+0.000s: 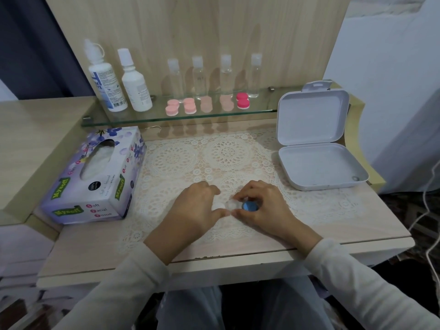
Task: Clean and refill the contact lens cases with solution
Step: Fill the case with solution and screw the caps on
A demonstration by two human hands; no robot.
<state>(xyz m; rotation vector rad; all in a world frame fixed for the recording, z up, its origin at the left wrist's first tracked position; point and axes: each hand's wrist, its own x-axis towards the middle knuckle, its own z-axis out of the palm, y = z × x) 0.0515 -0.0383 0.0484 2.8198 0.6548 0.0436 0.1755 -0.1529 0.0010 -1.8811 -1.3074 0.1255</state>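
The open white hinged box [316, 160] on the right holds only a small round piece in its near corner. The tissue box [100, 175] on the left shows tissues through its slot. On the lace mat [214, 151], the left hand [197, 206] curls round the contact lens case [230, 204]. The right hand [264, 206] pinches its blue cap [249, 206]; whether the cap is screwed on is unclear.

Tissue box [95, 177] left of mat [223, 153], hinged box [319, 163] right, bottles [133, 86] and probably lens cases [190, 106] on shelf [257, 108] behind.
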